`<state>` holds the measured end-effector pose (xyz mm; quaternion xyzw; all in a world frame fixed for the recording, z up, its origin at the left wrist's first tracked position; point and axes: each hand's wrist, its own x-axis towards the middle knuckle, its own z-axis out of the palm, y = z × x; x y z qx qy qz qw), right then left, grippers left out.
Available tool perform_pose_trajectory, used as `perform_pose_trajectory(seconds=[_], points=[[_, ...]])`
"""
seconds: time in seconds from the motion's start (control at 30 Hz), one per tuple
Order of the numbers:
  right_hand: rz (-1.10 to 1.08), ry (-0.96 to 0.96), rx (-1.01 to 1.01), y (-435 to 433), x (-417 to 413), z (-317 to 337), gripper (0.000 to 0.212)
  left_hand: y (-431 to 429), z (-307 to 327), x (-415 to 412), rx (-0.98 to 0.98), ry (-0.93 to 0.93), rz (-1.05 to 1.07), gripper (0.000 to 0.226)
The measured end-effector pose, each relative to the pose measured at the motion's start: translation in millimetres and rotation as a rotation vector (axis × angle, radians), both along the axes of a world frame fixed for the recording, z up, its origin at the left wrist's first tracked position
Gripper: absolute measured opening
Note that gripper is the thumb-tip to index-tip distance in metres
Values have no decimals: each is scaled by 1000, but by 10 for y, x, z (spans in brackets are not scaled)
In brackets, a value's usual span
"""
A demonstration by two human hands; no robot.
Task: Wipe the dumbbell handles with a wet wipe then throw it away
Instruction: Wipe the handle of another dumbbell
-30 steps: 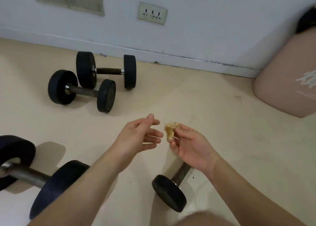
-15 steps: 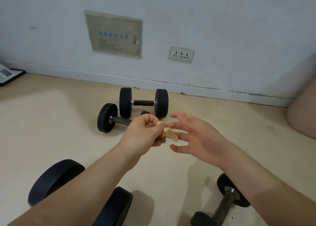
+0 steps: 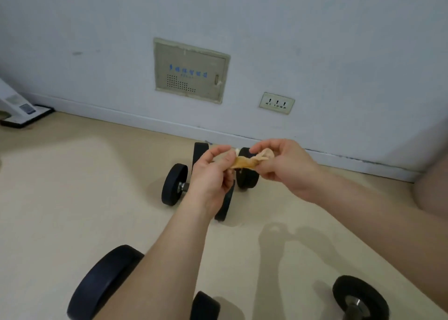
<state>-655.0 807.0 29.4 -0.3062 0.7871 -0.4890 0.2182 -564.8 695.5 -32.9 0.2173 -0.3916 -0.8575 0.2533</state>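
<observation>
A crumpled, yellow-stained wet wipe (image 3: 251, 160) is stretched between my two hands, held up in front of me. My left hand (image 3: 210, 176) pinches its left end and my right hand (image 3: 282, 165) pinches its right end. Behind the hands, two small black dumbbells lie on the floor near the wall: one (image 3: 174, 184) nearer, one (image 3: 247, 177) further back; their handles are mostly hidden by my hands. A large black dumbbell (image 3: 101, 285) lies under my left forearm. Another small dumbbell (image 3: 358, 298) lies at the bottom right.
A white wall with a beige panel box (image 3: 191, 70) and a socket plate (image 3: 276, 103) stands ahead. A white device on a black base (image 3: 21, 112) sits at the far left. A pink rounded object (image 3: 434, 186) is at the right edge.
The view tilted up and the hands rose. The wipe, first in my right hand alone, then pinched by the left, is now held and pulled apart by both hands.
</observation>
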Motion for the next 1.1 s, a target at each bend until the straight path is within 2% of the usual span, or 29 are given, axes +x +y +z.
perform_pose_trajectory(seconds=[0.07,0.13,0.3,0.43,0.5,0.57,0.63,0.73,0.8,0.93,1.0,1.1], points=[[-44,-235,-15,28,-125,27,24,-34,-137,-6,-9,-27,-23,14],[-110,-344,-75,77,-259,-38,20,-49,-286,-3,-66,-92,-43,15],[-179,-677,-236,218,-486,-451,20,-72,-484,-11,-337,-266,-219,18],[-139,-924,-303,178,-495,-758,24,-121,-535,47,-565,-401,-182,12],[-192,-908,-294,104,-486,-910,24,-120,-567,101,-570,-412,-155,11],[-181,-866,-261,27,-470,-1030,19,-118,-593,121,-475,-410,-131,25],[-64,-784,-199,-39,-466,-1112,14,-121,-592,110,-432,-450,-68,34],[88,-595,-135,-77,-502,-1178,11,-72,-586,40,-514,-590,53,45],[195,-568,-150,-62,-559,-1221,16,-11,-616,-19,-526,-614,55,49],[446,-601,-100,-15,-656,-1331,27,109,-713,-164,-413,-529,-21,41],[454,-574,-89,-31,-664,-1388,30,122,-737,-195,-342,-495,-28,31],[392,-583,-109,-111,-681,-1486,23,112,-794,-152,-292,-489,21,19]])
